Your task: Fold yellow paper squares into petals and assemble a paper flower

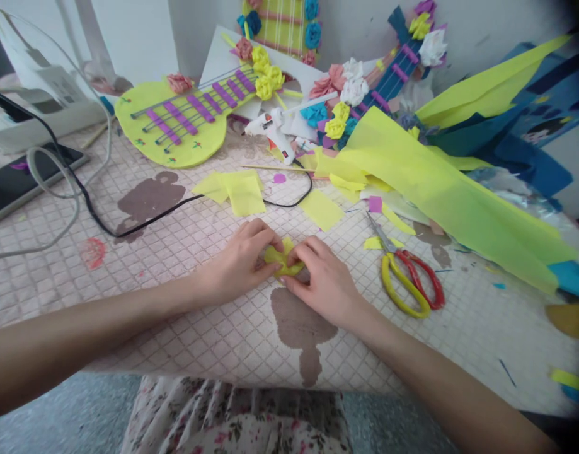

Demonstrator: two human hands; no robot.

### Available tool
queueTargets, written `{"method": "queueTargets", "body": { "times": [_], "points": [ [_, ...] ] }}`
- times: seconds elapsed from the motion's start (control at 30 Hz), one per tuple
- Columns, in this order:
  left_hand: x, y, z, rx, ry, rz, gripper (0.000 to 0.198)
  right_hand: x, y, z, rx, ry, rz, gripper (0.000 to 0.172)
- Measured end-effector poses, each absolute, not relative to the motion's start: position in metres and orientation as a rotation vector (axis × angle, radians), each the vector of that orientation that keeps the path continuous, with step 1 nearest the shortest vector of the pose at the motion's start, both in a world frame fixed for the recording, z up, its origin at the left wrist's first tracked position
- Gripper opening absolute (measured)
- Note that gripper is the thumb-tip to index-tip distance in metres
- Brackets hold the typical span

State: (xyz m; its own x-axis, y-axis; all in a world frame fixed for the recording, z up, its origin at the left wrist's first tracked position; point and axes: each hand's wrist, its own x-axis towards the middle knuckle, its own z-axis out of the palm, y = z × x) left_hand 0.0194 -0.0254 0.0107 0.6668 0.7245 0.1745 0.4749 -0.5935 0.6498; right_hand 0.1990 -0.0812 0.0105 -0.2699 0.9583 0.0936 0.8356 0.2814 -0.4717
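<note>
Between my two hands, just above the quilted tablecloth, is a small crumpled yellow paper flower [285, 257]. My left hand [249, 255] pinches its left side with thumb and fingers. On the right side, my right hand [320, 274] grips it the same way, the thumb near its lower edge. Just beyond the hands lie cut yellow paper squares [244, 192], and another yellow paper piece [322, 210] rests to their right. Scissors [407, 271] with one yellow and one red handle lie to the right of my right hand, blades pointing away.
A yellow paper guitar [176, 126] with purple strips lies at the back left. Behind the hands is a white glue gun [275, 133] with a black cord [142, 221]. Long yellow paper [435, 195] stretches across the right. A phone [24, 183] and power strip [48, 107] are at left.
</note>
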Motion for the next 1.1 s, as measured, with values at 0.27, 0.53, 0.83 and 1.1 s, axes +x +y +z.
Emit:
{"method": "queueTargets", "body": {
  "times": [0.27,0.53,0.83,1.1],
  "points": [
    [0.027,-0.034,0.003,2.351,1.042,0.578,0.019,0.205,-0.08,0.012,-1.563,-2.168,0.577,0.011],
    [0.024,-0.034,0.004,2.374,1.013,0.583,0.02,0.224,-0.075,0.016,-1.584,-2.087,0.611,0.015],
    [0.02,-0.025,0.001,2.357,0.923,0.618,0.017,0.206,-0.08,0.006,-1.584,-2.149,0.539,0.023],
    [0.004,0.0,0.006,2.357,0.91,0.642,0.011,0.207,-0.077,0.009,-1.605,-2.093,0.623,0.026]
  ]
}}
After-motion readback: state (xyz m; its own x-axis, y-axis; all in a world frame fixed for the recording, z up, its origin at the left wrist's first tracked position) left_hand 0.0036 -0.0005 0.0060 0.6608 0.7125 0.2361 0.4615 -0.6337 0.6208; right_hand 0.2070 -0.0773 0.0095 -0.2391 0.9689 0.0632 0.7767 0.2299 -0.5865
